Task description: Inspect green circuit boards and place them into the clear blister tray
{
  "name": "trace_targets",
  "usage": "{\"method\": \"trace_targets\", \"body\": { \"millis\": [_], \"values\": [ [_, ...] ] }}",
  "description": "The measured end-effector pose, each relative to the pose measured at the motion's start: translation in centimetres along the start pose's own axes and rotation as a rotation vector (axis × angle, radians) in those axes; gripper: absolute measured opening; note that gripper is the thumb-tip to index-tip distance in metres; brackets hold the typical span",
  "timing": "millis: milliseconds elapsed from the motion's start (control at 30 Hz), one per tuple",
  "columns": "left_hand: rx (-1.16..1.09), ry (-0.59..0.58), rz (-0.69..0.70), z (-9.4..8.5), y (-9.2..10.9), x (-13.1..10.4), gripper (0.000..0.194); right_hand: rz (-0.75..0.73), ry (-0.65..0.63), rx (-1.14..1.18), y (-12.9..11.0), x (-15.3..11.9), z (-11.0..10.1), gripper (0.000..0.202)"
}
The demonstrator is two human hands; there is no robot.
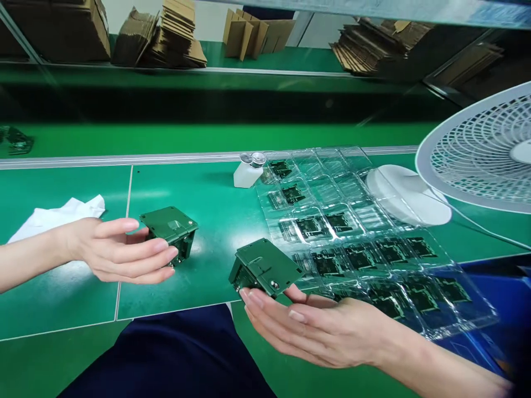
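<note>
Circuit-board assemblies: two, each with a flat green top and parts beneath; the left assembly (169, 224) is in the left hand, the right assembly (269, 265) in the right hand, tilted; any markings on them are too small to read
Left hand (133, 251): partly open, fingers long and loosely bent; it has hold of the left assembly by its near side
Right hand (319, 329): half open, palm upward; its fingers support the right assembly from beneath, near the edge of the clear plastic tray
Clear plastic tray (326, 190): lies to the right on the green table (224, 204); many of its compartments hold green boards; several toward the far side and the fan are bare
White bottle (248, 174): upright with a metallic top; just beside the tray's far left corner
White fan (473, 138): at the right, its round base beside the tray; any brand lies outside what can be read
White cloth (68, 210): crumpled, behind the left wrist
Shelf (215, 54): stacked brown cardboard (178, 27) and upright dividers (244, 36); any print on them is illegible
</note>
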State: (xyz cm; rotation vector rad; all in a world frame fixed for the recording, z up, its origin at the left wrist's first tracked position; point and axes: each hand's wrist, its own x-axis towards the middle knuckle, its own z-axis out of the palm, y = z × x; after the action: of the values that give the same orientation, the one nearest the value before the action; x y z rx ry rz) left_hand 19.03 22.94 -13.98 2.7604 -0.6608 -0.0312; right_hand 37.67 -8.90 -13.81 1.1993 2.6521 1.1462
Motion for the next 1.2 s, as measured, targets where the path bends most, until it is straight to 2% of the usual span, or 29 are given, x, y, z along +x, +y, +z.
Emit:
{"method": "trace_targets", "body": {
  "millis": [67,133,200,233,300,367,400,467,533,633,700,767,833,900,967,1033,1067,1133,1200],
  "values": [
    [-0.072,0.075,-0.076,0.9,0.1,-0.4,0.033,0.04,-0.006,0.037,0.0,-0.2,0.3,0.044],
    [-0.091,0.272,-0.168,2.2,0.5,-0.6,0.017,0.187,-0.008,0.105,-0.4,-0.3,0.8,0.028],
    [-0.077,0.582,-0.311,3.6,1.4,-0.2,0.028,0.415,0.003,0.22,-1.0,-0.1,1.5,0.02],
    [-0.11,0.739,-0.404,4.3,1.9,0.2,0.037,0.539,0.025,0.304,-1.4,0.1,1.8,0.022],
    [-0.385,0.988,-0.625,5.4,3.1,1.4,0.052,0.812,0.113,0.537,-2.2,0.7,2.6,0.038],
    [-0.954,1.129,-0.835,6.2,4.4,2.9,0.055,1.133,0.308,0.831,-3.0,1.6,4.0,0.044],
    [-1.267,1.174,-0.908,6.5,4.9,3.6,0.053,1.297,0.437,1.006,-3.3,2.1,4.9,0.042],
    [-1.782,1.24,-0.969,7.2,5.7,5.1,0.048,1.578,0.751,1.397,-4.0,3.3,7.1,0.037],
    [-2.065,1.291,-0.96,7.8,6.2,6.2,0.043,1.725,1.078,1.777,-4.4,4.6,9.3,0.038],
    [-2.221,1.293,-0.882,8.7,6.8,7.1,0.037,1.784,1.452,2.146,-4.8,6.4,11.6,0.031],
    [-2.205,1.314,-0.841,9.0,7.1,7.3,0.036,1.84,1.573,2.22,-4.8,7.3,12.3,0.024],
    [-2.166,1.334,-0.834,9.2,7.1,7.2,0.036,1.868,1.598,2.196,-4.8,7.6,12.5,0.02],
    [-2.139,1.324,-0.85,9.3,6.7,6.9,0.037,1.835,1.543,2.102,-4.8,7.3,12.7,0.023],
    [-2.064,1.287,-0.868,9.6,5.8,6.2,0.04,1.792,1.408,1.931,-5.1,6.5,13.3,0.029],
    [-1.85,1.242,-0.864,10.2,4.3,5.1,0.044,1.789,1.208,1.603,-5.6,5.3,14.1,0.037],
    [-1.486,1.162,-0.863,11.1,2.7,3.7,0.052,1.742,0.902,1.239,-6.4,4.1,14.8,0.049],
    [-1.275,1.082,-0.873,11.6,2.0,2.9,0.056,1.678,0.713,1.106,-6.8,3.6,15.0,0.053],
    [-0.869,0.839,-0.9,13.0,0.9,1.5,0.062,1.484,0.34,0.991,-7.5,3.2,14.8,0.058],
    [-0.531,0.58,-0.862,14.6,0.3,0.2,0.06,1.29,0.099,0.967,-8.1,3.6,14.2,0.062]
  ]
}}
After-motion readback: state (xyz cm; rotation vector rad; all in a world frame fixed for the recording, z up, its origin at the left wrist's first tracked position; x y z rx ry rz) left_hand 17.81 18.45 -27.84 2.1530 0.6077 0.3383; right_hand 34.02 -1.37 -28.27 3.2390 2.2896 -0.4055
